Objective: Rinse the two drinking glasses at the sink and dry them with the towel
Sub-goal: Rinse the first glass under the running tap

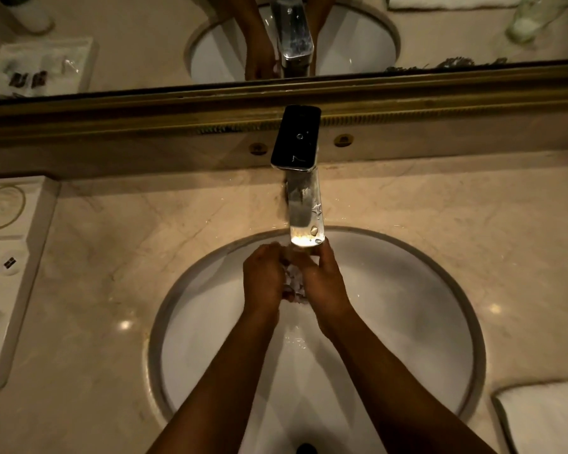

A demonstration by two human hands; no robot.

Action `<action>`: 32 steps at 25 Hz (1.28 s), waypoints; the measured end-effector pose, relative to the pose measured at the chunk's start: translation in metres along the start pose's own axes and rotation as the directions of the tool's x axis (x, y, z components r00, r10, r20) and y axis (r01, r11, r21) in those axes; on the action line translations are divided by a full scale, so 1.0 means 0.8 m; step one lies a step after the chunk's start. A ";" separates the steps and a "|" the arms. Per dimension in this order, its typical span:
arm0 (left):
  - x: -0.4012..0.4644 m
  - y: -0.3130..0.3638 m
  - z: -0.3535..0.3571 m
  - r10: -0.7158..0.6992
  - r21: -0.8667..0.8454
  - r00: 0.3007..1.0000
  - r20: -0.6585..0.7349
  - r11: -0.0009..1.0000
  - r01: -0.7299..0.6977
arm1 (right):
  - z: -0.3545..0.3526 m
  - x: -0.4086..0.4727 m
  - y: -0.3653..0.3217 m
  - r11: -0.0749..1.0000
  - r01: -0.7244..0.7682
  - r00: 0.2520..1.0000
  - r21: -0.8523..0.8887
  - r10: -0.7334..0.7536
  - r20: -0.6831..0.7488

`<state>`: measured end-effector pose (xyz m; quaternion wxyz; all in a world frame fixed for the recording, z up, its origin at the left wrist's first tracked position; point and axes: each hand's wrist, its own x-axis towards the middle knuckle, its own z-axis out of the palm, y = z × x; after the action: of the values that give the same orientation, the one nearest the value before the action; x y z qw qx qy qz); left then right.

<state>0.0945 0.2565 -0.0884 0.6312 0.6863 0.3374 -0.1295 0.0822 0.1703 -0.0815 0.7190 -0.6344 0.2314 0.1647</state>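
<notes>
Forearms reach up from the bottom of the frame over the sink (440, 290), a white oval bowl set into the marble counter (95, 290), empty but for running water and a dark drain at the bottom edge. At lower right a folded white towel (545, 417) lies on the counter, just beside the bowl.

At the centre of the frame our left hand (263, 280) and right hand (323, 285) are cupped toward each other under the tap (305, 208), closed around a drinking glass (292, 280) of which we see only a wet glint between the palms. Whether anything but water is in it we cannot tell.

We judge the glass light, stiff and fragile, and slippery while wet, so it wants holding round the body with both palms, not by the rim.

At the left edge a white tray (30, 257) holds small packets, too blurred to name. The second glass we cannot place with any confidence; in the mirror (128, 37) at upper right something clear and glass-like stands near another towel.
</notes>
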 end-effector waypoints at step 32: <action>0.025 0.010 -0.008 -0.154 -0.389 0.979 0.136 0.900 0.196 | -0.007 -0.022 0.022 0.772 0.429 0.901 -0.469 -0.404 0.159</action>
<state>0.1128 0.2690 -0.0932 0.7604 0.5019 0.3845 -0.1486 0.0577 0.1683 -0.0870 0.5568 -0.8275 0.0178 0.0701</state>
